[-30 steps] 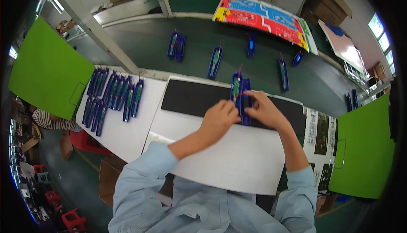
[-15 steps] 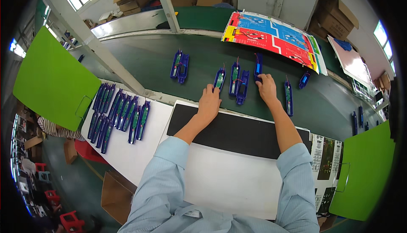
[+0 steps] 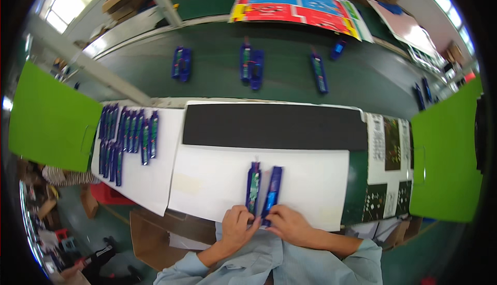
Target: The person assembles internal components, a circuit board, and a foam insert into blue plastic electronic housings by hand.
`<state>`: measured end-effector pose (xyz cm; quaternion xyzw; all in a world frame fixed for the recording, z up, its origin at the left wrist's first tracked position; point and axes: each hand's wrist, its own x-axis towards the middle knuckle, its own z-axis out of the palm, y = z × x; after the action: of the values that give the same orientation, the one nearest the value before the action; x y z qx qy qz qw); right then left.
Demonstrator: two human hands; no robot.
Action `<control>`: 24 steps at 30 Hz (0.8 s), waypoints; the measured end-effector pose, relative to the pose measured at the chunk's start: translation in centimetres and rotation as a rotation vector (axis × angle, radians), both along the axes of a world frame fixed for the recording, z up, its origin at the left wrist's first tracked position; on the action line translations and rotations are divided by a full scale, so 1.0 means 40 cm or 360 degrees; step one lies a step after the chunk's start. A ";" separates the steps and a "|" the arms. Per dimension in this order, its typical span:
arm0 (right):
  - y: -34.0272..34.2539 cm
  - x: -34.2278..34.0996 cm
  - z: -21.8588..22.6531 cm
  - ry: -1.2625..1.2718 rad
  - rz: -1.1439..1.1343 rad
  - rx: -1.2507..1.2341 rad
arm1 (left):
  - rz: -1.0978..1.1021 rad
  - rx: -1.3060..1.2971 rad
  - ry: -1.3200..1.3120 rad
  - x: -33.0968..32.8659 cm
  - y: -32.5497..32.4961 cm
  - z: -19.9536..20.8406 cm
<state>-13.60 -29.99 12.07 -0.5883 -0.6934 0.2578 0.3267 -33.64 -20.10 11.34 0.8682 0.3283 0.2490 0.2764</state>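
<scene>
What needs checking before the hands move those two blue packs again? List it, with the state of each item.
1. Left hand on the near end of the left blue pack: ok, fingers touch it.
2. Right hand on the near end of the right blue pack: ok.
3. Packs side by side, lengthwise away from the person: ok, nearly parallel.
4. Both packs fully on the white sheet: ok.
5. Firmness of each grip: cannot tell, fingers hide the pack ends.
6. Black mat beyond the packs bare: ok.
</scene>
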 end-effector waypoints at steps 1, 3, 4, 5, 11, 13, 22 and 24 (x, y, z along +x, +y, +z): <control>-0.005 -0.012 0.008 0.0030 0.0047 0.0032 | -0.0055 -0.0035 0.0145 -0.007 -0.008 0.019; -0.014 0.025 0.029 0.0177 -0.0047 -0.0047 | -0.0135 0.0092 0.0259 0.000 0.018 0.074; -0.007 0.054 0.044 0.0339 -0.0091 -0.0114 | -0.0248 0.0086 0.0226 0.015 0.049 0.091; 0.004 0.120 0.034 0.0157 -0.0188 -0.0080 | -0.0357 0.0085 0.0198 0.042 0.084 0.108; 0.062 0.657 -0.013 -0.0190 -0.1326 0.0309 | -0.1097 0.0312 0.0098 0.488 0.203 0.132; 0.039 0.758 -0.043 -0.0380 -0.1317 0.0249 | -0.1241 0.0433 0.0045 0.659 0.184 0.063; 0.033 0.802 -0.072 -0.0154 -0.1178 0.0026 | -0.1065 0.0653 0.0368 0.836 0.154 -0.070; 0.028 0.795 -0.070 -0.0184 -0.1225 0.0049 | -0.1097 0.0622 0.0406 0.847 0.156 -0.054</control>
<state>18.19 -28.86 9.27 -0.8139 -0.4431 0.0724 0.3688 0.23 -13.85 9.18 0.9873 -0.0035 0.0899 0.1307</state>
